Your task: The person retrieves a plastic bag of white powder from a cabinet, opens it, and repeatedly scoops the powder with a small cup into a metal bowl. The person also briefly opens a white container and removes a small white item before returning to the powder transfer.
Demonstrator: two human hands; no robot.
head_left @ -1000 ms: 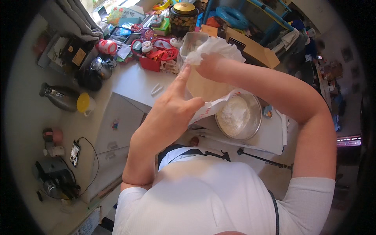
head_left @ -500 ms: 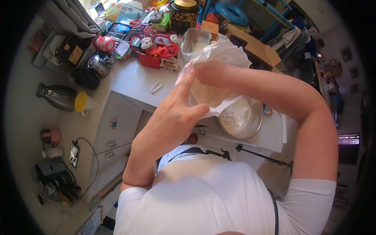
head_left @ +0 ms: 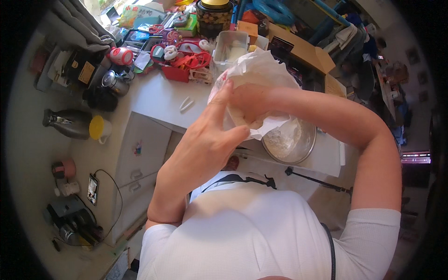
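My left hand (head_left: 203,133) grips the near left side of a white flour bag (head_left: 268,67), its thumb and a finger spread along the outside. Into the wide mouth of this crumpled bag reaches my right hand (head_left: 252,99), bent at the wrist. Its fingers are hidden among the flour and the bag's folds, so what they hold does not show. Under the bag's lower right rim stands a round metal bowl (head_left: 311,149), partly covered by the bag and my right forearm. A heap of white flour (head_left: 281,142) lies in the bowl.
Behind the bag stand a clear plastic box (head_left: 229,44), a large lidded jar (head_left: 214,19) and an open cardboard box (head_left: 298,44). White tongs (head_left: 186,104) lie on the counter (head_left: 156,95). Leftward are a kettle (head_left: 70,123), a yellow-lidded mug (head_left: 99,129) and a phone (head_left: 93,190) on a cable.
My right hand has shifted lower inside the bag, toward its near side. My left hand keeps its grip on the bag. The whole view has shifted slightly.
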